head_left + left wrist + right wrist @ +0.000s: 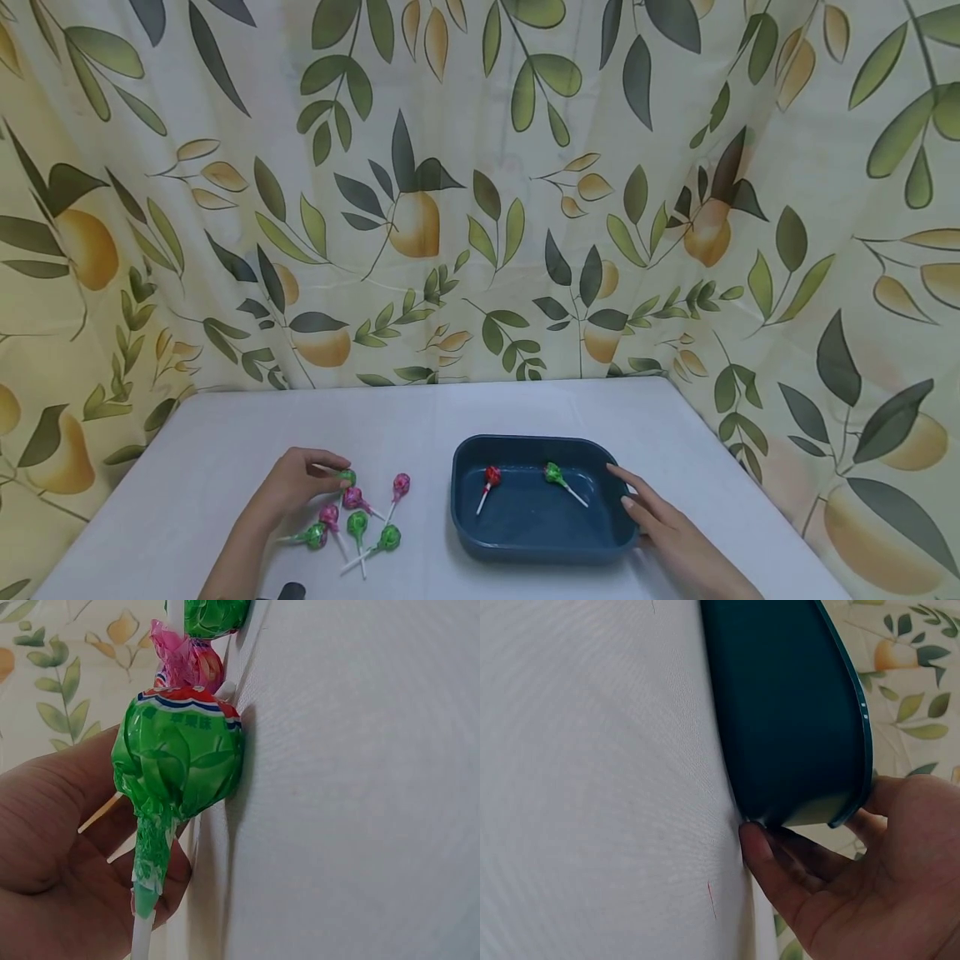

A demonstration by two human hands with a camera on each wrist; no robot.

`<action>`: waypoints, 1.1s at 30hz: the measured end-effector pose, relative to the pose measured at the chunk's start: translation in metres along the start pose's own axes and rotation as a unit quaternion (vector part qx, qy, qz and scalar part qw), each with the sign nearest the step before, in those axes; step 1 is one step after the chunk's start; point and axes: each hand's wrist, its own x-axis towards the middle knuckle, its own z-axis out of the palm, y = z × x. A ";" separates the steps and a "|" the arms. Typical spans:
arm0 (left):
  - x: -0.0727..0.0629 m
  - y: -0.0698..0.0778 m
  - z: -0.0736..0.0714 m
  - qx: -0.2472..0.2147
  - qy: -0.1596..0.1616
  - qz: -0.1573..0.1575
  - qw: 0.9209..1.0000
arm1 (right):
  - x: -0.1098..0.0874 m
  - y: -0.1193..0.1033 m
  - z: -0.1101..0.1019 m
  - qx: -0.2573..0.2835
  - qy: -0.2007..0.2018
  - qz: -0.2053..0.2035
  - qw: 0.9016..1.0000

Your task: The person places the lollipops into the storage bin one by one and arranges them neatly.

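Note:
My left hand [296, 479] reaches over a loose group of wrapped lollipops on the white table. Its thumb and fingers pinch a green lollipop [347, 477] at the group's far side. Near it lie a pink lollipop [353, 498] and a green lollipop [357, 523]. A large green lollipop [178, 754] hides part of the left fingers in the left wrist view. My right hand [663, 521] holds the right end of a dark blue plastic tray [543, 552], with fingers at its rim. Inside lie a red lollipop [492, 476] and a green lollipop [554, 473], apart from each other.
The white tablecloth [427, 417] covers the table beneath everything. A curtain [480, 317] printed with leaves and fruit hangs behind it. A small dark object [292, 591] shows at the bottom edge, near the left forearm.

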 end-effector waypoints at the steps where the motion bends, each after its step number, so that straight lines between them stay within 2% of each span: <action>1: 0.000 0.000 0.000 0.000 -0.001 0.001 1.000 | 0.000 0.000 0.000 0.002 -0.001 -0.005 1.000; 7: 0.000 0.001 0.002 -0.005 -0.003 0.011 1.000 | -0.001 0.002 -0.002 0.003 -0.003 -0.021 1.000; 13: 0.001 0.002 0.005 0.007 -0.003 0.000 1.000 | -0.002 0.002 -0.003 -0.001 -0.003 -0.018 1.000; 18: -0.001 0.003 0.005 0.015 -0.004 0.004 1.000 | -0.002 0.002 -0.003 0.003 -0.004 -0.017 1.000; 29: -0.001 0.003 -0.006 0.010 0.046 0.016 0.999 | -0.003 0.002 -0.003 0.015 -0.008 -0.020 1.000; 33: 0.000 0.006 -0.009 0.005 0.049 0.013 0.999 | -0.003 0.002 -0.003 0.013 -0.010 -0.023 1.000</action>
